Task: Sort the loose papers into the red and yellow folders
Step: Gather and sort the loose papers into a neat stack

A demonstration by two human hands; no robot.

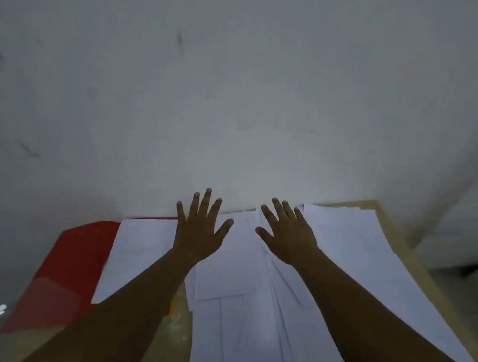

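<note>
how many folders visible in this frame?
1: an open red plastic folder at the table's left, with a white sheet on it. A small yellow sliver beside the left forearm may be the second, mostly hidden.

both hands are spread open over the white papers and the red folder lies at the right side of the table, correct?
Not quite. The head view shows the red folder at the left side of the table, not the right. The rest holds: the left hand and the right hand are spread open over the white papers.
</note>
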